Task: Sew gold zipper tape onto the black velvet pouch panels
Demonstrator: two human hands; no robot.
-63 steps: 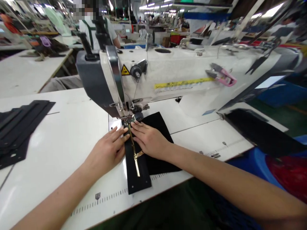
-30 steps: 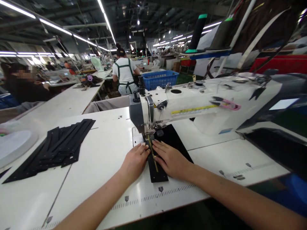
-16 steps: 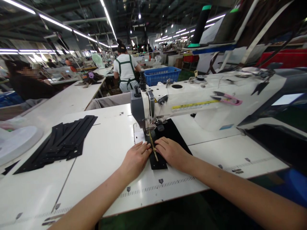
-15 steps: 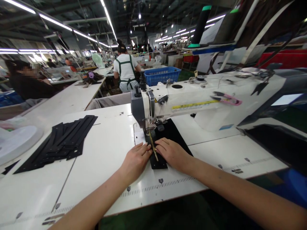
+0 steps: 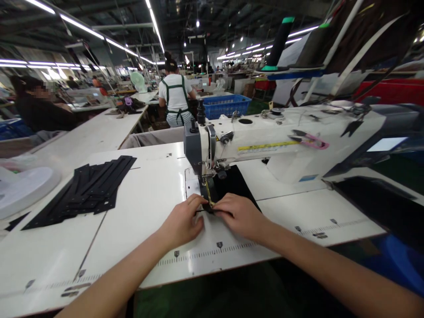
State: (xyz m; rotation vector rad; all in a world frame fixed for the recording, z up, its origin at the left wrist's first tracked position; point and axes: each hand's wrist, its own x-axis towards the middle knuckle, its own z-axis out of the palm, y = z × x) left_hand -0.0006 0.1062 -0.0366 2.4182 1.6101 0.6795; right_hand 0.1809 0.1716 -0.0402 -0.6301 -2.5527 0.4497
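At the near side of the needle area, the right hand [image 5: 243,216] has a closed grip, fingers and thumb pinched on the near end of a black strip [image 5: 203,191]. The left hand [image 5: 183,221] is half curled, fingertips on the strip's same end, thumb standing off below; can't tell whether it pinches the edge too. Dark edge between the hands looks lifted or bent, partly hidden by fingers.

Gold zip [image 5: 208,194] runs along the strip, from the hands to the presser foot [image 5: 202,177]. Black panel [image 5: 236,183] lies just right; overlap with the strip is hidden.

To do this well, judging from here: keep zip straight to the foot, hold the edge even with both hands, light tension, no tugging, fingertips clear of the needle.

Further out: white sewing machine [image 5: 258,143] on the far side of the hands, pink-handled snips [image 5: 313,140] on its arm. Pile of black pieces [image 5: 94,187] well left on the white counter [image 5: 149,194]. Far beyond, blue basket [image 5: 227,107], co-worker in green straps [image 5: 175,95].
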